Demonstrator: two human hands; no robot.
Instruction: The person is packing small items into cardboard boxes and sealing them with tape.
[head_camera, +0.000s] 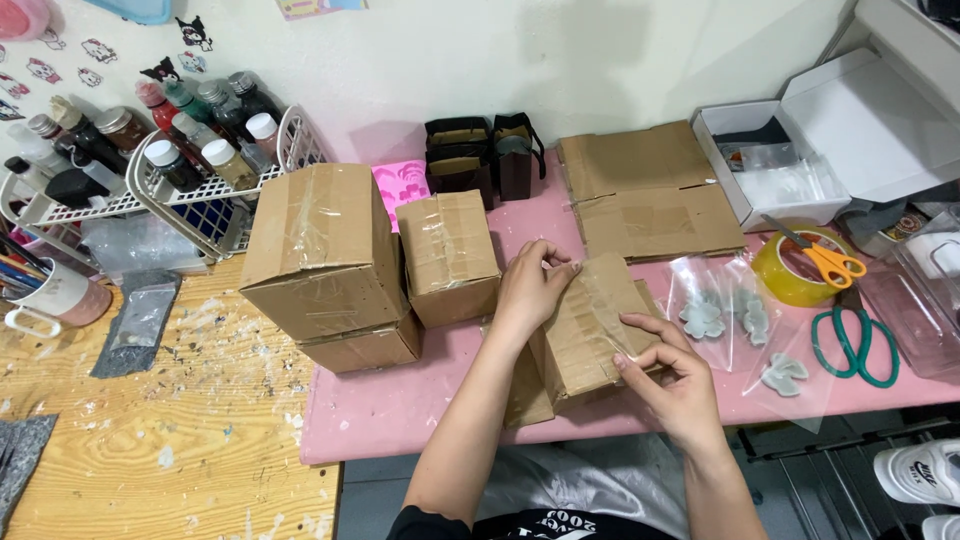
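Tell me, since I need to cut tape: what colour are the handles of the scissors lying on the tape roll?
Orange handles on the scissors, head view.

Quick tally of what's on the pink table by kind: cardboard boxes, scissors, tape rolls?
Closed cardboard boxes: 4, namely the large box, a flat one beneath, a small one, and the held box
Scissors: 2
Tape rolls: 1
Total: 7

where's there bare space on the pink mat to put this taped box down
The widest bare patch of the pink mat is its near-left corner, in front of the stacked boxes and left of the left hand. The right side is crowded with clear bags, green scissors and the tape roll.
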